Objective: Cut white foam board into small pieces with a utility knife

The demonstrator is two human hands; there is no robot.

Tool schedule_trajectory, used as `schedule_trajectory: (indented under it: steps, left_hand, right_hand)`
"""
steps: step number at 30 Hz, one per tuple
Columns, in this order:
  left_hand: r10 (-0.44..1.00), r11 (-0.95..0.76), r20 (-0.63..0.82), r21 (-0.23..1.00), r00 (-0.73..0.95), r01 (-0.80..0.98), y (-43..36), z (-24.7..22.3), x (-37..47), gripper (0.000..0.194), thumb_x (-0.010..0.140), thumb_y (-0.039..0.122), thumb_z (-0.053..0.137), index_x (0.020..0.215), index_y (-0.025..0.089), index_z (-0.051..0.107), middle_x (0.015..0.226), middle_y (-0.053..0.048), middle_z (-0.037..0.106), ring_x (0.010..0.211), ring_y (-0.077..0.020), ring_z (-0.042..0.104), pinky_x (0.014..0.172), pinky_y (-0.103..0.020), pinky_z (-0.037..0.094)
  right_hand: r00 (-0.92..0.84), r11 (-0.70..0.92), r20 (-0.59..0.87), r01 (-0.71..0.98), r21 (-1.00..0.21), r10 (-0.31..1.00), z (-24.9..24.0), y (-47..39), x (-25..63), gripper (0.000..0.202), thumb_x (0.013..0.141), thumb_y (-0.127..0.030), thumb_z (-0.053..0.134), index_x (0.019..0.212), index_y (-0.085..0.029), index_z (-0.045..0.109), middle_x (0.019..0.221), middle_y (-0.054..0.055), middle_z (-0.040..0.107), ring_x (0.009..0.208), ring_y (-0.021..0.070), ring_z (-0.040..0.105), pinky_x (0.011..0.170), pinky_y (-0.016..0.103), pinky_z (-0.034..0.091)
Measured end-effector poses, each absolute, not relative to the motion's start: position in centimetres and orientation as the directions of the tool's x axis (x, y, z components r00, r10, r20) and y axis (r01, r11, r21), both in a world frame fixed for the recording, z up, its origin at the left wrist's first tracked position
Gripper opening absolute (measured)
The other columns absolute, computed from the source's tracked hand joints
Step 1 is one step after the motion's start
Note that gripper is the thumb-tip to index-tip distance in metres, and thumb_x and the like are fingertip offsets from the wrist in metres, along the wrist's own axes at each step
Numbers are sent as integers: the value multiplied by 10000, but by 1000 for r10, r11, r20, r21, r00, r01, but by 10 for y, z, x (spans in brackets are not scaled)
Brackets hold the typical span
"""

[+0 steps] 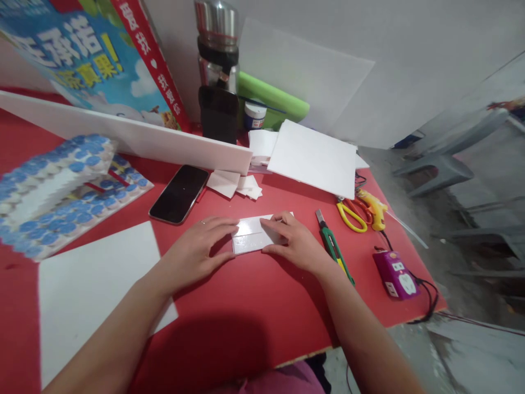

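Observation:
A small white foam-board piece (pixel 248 234) lies flat on the red tabletop, with a straight seam or strip edge running across its left part. My left hand (pixel 200 246) grips its left end, fingertips at the upper corner and thumb at the lower one. From the other side, my right hand (pixel 293 241) holds the piece with bent fingers on top and the thumb along the near edge. To the right of that hand lies a green utility knife (pixel 334 249), blade pointing away from me. Small white offcuts (pixel 223 183) rest just beyond the hands.
A black phone (pixel 179 194) and a large white sheet (pixel 102 284) lie left, near a blue-capped model (pixel 77 186). Yellow-handled scissors (pixel 351 216), a yellow glue gun (pixel 374 208) and a purple power socket (pixel 397 275) are right. A long white board (pixel 164 142) stands behind.

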State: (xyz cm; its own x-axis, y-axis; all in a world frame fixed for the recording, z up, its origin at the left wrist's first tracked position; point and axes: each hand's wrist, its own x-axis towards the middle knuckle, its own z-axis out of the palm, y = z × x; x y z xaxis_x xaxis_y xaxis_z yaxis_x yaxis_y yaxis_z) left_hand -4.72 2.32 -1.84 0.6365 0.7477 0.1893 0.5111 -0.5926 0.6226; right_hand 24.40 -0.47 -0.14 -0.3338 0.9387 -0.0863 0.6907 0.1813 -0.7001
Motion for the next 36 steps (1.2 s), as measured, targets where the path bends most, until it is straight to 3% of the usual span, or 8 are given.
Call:
schedule_trajectory:
  steps: [6,12,19,27,36]
  left_hand:
    - [749,-572,179,660,637,487,25,-20,-48,502,1031,495,643,1456,228,654,1466,-102,694,1374,-345,602,1137,-594,523]
    - [790,-528,233,728,567,436,28,-21,-44,369,1099,305,481,1371,249,722,1362,-76,757,1305,-283,653,1105,-522,553]
    - [807,-535,315,748,500,393,30,-22,-32,284,1077,300,574,1260,269,788,1225,-54,816,1152,-269,703,1003,-492,591]
    - [757,-603,319,678,570,420,28,-21,-36,318,1058,247,534,1183,275,825,1313,-81,780,1187,-295,683,982,-513,586]
    - [685,-681,274,569,675,461,23,-12,-36,325,978,378,734,1269,238,770,1397,-137,699,1224,-354,617,1006,-557,544]
  right_hand:
    - [-325,174,-91,699,-694,941,-2,-4,244,585,909,-305,826,1468,-327,656,1289,72,604,1137,258,633,973,432,570]
    - [-327,169,-95,691,-703,940,-4,-4,245,596,909,-333,826,1479,-328,651,1308,80,603,1169,267,633,1001,445,569]
    - [-314,153,-105,695,-703,943,-3,-4,244,589,906,-349,829,1470,-317,662,1304,89,607,1167,278,632,1009,470,565]
    - [-308,160,-93,703,-693,947,-4,-4,244,599,896,-348,844,1467,-351,664,1300,79,612,1146,270,639,996,459,566]
    - [-319,174,-83,697,-696,944,-4,-3,245,595,903,-341,842,1470,-317,663,1305,83,607,1146,266,627,987,441,557]
